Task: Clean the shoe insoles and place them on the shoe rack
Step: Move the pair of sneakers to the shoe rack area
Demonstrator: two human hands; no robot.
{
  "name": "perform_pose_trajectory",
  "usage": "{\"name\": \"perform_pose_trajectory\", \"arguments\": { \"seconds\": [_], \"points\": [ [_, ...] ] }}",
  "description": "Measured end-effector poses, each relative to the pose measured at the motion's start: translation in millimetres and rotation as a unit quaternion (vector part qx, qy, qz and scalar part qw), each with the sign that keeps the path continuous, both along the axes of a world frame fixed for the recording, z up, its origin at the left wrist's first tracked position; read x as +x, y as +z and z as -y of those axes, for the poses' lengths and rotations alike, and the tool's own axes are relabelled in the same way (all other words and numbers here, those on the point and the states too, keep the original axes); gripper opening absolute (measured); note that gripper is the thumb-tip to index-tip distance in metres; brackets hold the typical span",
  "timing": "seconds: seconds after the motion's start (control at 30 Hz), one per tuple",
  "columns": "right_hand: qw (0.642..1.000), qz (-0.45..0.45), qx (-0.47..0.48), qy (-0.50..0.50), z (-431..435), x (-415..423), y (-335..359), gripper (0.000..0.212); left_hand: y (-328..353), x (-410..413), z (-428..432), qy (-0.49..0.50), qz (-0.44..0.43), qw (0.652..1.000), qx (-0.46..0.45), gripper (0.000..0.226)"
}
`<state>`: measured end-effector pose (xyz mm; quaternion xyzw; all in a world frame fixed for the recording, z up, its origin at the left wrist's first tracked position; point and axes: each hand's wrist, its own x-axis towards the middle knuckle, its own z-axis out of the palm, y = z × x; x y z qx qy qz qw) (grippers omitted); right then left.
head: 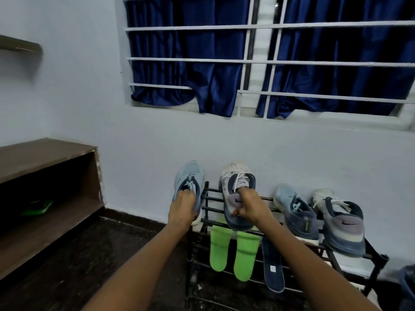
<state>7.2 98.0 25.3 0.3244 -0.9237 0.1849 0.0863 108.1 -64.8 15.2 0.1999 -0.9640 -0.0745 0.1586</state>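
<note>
My left hand (183,208) grips a light blue shoe (188,182) by its collar, held upright at the left end of the black metal shoe rack (350,254). My right hand (250,206) grips a white and navy shoe (237,187) by its tongue, above the rack's top bars. Two green insoles (244,254) hang from the rack's front, one beside the other. A dark blue insole (272,270) hangs to their right.
Another light blue shoe (296,212) and a white and navy shoe (339,223) rest on the rack's right side. A brown wooden shelf unit (45,176) stands at the left with something green inside. A blue bin's edge (407,286) shows at the right. A barred window with blue curtains is above.
</note>
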Motion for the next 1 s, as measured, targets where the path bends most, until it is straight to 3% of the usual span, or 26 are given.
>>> {"name": "perform_pose_trajectory", "arguments": {
  "seconds": [0.23, 0.43, 0.6, 0.83, 1.0],
  "points": [
    [0.997, -0.011, 0.013, 0.082, 65.6, 76.6, -6.4, 0.043, -6.3, 92.6, 52.9, 0.081, -0.001, 0.997, 0.012, 0.035],
    [0.987, 0.037, 0.027, 0.153, 128.0, 147.8, -40.9, 0.044, -43.9, 180.2, 103.8, 0.164, 0.024, 0.986, 0.022, 0.031],
    [0.977, 0.073, 0.061, 0.192, 175.2, 208.8, -87.7, 0.041, -90.5, 254.2, 136.8, 0.223, 0.057, 0.972, 0.051, 0.029],
    [0.964, 0.050, 0.116, 0.234, 221.2, 283.2, -174.7, 0.030, -180.3, 344.2, 164.1, 0.297, 0.110, 0.942, 0.109, 0.029],
    [0.955, 0.112, 0.134, 0.240, 234.4, 325.3, -247.2, 0.033, -241.4, 385.6, 158.5, 0.335, 0.141, 0.918, 0.158, 0.039]
  ]
}}
